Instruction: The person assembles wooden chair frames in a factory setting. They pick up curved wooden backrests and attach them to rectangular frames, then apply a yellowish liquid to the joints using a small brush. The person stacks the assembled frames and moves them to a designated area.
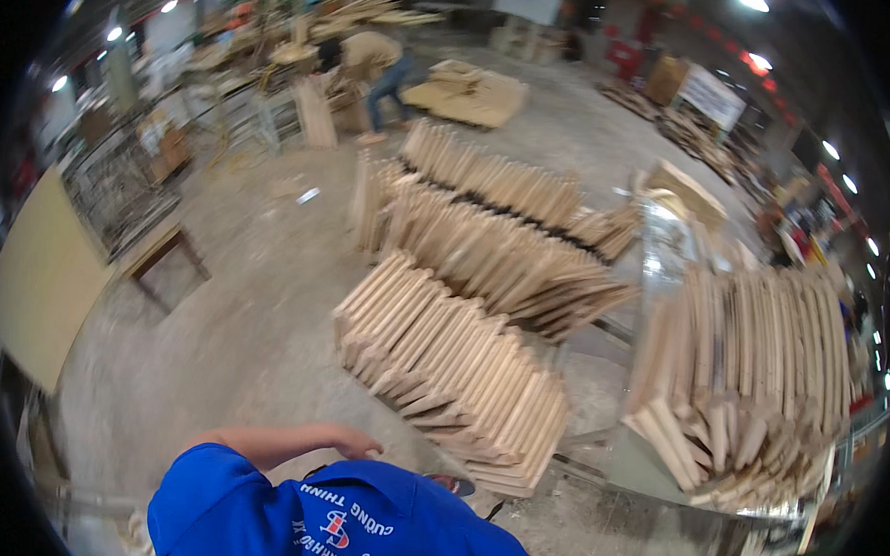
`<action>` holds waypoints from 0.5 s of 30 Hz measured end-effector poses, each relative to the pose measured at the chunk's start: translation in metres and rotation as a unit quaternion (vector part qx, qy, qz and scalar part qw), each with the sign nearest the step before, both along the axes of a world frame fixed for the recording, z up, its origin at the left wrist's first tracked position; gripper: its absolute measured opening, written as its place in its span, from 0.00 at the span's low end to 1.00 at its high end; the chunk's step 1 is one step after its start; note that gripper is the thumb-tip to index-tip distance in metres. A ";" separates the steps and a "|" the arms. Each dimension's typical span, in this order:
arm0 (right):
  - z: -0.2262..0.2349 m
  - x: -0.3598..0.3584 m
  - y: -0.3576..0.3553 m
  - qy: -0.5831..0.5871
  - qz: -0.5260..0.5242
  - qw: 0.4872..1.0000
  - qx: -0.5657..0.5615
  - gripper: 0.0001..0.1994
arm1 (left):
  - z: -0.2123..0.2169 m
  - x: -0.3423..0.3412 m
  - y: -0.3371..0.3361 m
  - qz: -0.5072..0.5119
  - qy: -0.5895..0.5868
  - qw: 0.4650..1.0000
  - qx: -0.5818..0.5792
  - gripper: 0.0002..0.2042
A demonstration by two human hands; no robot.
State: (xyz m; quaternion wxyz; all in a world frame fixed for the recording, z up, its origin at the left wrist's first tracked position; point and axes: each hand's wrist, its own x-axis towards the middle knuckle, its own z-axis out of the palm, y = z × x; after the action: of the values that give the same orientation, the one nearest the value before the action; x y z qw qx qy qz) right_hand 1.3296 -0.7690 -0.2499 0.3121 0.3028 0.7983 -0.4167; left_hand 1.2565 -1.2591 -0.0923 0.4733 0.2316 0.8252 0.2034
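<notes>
My left hand (pixel 357 443) hangs in front of my blue shirt, with the forearm bent across from the left. Motion smears its fingers, so their shape is unclear, and no object shows in it. My right hand is out of view. Nearest to the left hand, a bundle of pale, bent wooden pieces (pixel 457 362) stands in a close-packed row, apart from the hand. Behind it run more rows of similar wooden pieces (pixel 490 245), with a dark band between two of them.
To the right, darker curved wooden pieces (pixel 746 347) lie packed on a metal-topped surface (pixel 644 471). A pale board (pixel 48 279) and a small table (pixel 157 248) stand at left. A person (pixel 374 65) bends near a wood pile, beside a low stack of boards (pixel 471 95).
</notes>
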 end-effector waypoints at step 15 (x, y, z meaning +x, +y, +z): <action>0.054 -0.181 -0.393 0.103 0.248 0.961 -0.071 0.17 | 0.020 0.190 -0.250 0.454 0.045 0.881 0.123 0.29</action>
State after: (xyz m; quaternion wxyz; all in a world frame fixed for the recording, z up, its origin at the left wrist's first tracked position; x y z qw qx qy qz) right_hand 1.1486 -1.1615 -0.1954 0.3422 0.0274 0.8449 -0.4103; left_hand 1.4461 -1.5090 -0.0723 0.2592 -0.1034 0.8284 0.4856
